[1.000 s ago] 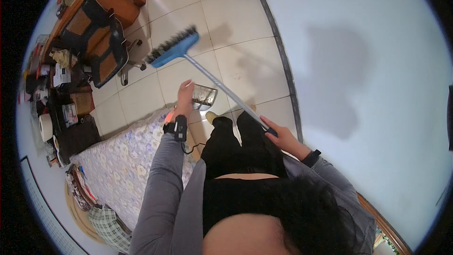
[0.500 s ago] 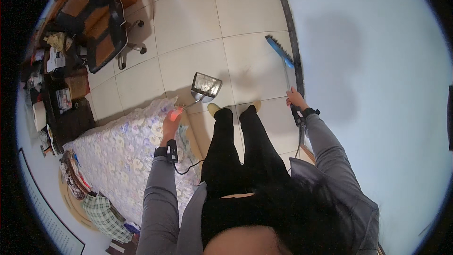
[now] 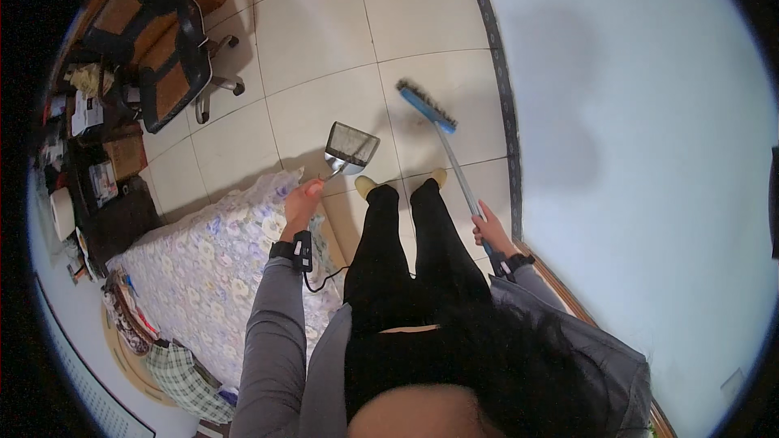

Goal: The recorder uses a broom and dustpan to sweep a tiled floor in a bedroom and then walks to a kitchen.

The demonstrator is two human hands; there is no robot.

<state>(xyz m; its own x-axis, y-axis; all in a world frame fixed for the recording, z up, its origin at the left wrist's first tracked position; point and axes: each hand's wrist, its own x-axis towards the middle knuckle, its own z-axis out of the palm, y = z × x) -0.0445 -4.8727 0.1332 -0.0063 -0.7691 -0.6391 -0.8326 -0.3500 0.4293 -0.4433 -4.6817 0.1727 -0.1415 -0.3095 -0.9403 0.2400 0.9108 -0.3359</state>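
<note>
Two tools carried: counted one blue-headed broom [image 3: 426, 105] and one metal dustpan [image 3: 352, 146], each in a separate hand.
Left hand [image 3: 303, 204]: was closed around the handle end of the dustpan, near the corner of the floral-covered bed [image 3: 203, 255].
Right hand [image 3: 492, 232]: was wrapped around the broom's grey shaft [image 3: 457, 166], to the right of the legs.
Broom position: slanted from the right hand up to a point over the beige tile floor [image 3: 316, 28], ahead of the right foot; showed dark bristles along the far side of the blue head, slightly blurred. Could not tell contact with the tiles.
Dustpan position: was held ahead of the left foot, left of the broom head and apart from it, with the wide edge turned away from the body. Could not tell contact with the tiles here either.
Footwear: stood side by side as two pale yellow shoes [image 3: 365, 186], below black trousers [image 3: 375, 251].
Wrists: bore black straps, with a black cable [image 3: 326, 282] looping from the left one toward the legs.
Far left: noted a black-framed swivel chair [image 3: 174, 73] beside cluttered dark furniture.
Right side: noted a pale blue wall [image 3: 649, 113], edged by a dark baseboard [image 3: 505, 73].
</note>
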